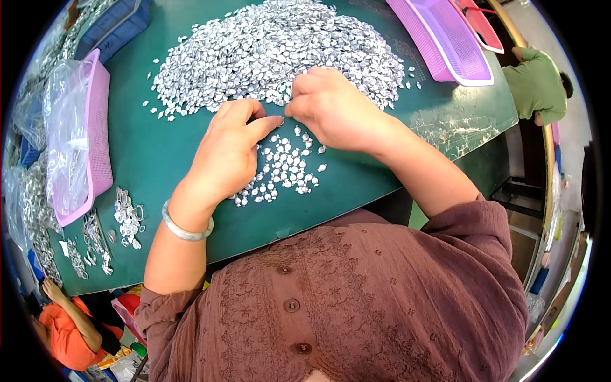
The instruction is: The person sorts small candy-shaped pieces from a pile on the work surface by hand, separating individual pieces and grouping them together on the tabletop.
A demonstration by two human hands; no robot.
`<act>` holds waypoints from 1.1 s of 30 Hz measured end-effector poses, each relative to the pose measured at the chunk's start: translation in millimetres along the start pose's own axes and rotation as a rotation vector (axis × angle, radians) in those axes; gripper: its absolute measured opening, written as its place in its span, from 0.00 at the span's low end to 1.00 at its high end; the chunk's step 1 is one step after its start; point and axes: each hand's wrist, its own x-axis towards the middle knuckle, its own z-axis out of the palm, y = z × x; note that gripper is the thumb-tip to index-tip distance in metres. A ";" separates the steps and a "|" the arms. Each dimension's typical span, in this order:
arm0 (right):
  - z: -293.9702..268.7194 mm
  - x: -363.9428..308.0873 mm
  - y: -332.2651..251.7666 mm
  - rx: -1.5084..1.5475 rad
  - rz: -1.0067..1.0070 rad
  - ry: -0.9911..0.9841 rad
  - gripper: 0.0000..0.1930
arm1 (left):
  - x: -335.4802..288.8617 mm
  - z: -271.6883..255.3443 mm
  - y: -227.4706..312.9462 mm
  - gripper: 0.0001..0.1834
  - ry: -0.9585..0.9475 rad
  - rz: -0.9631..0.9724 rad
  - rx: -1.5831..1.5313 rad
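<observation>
A big heap of small silvery metal pieces (267, 48) covers the far middle of the green table. At its near edge, my right hand (334, 111) is closed, fingertips pressed together by the lowest pieces; whatever they hold is hidden. My left hand (223, 149), with a pale bangle (186, 230) on its wrist, is curled just left of it. Its thumb reaches toward the right fingertips, and anything in its grip is too small to make out. Between and below the hands lies a looser group of small round silvery pieces (283, 165), some partly behind the left hand.
A pink basket (100, 127) with clear plastic bags stands at left, a blue bin (114, 28) beyond it. Metal chains and rings (127, 216) lie near the left edge. A purple basket (449, 44) sits far right. People in green (538, 86) and orange (70, 334) are nearby.
</observation>
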 end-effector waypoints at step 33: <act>3.1 4.1 -3.3 -0.072 0.097 -0.005 0.09 | -1.0 -3.9 -6.5 0.18 0.083 -0.011 -0.030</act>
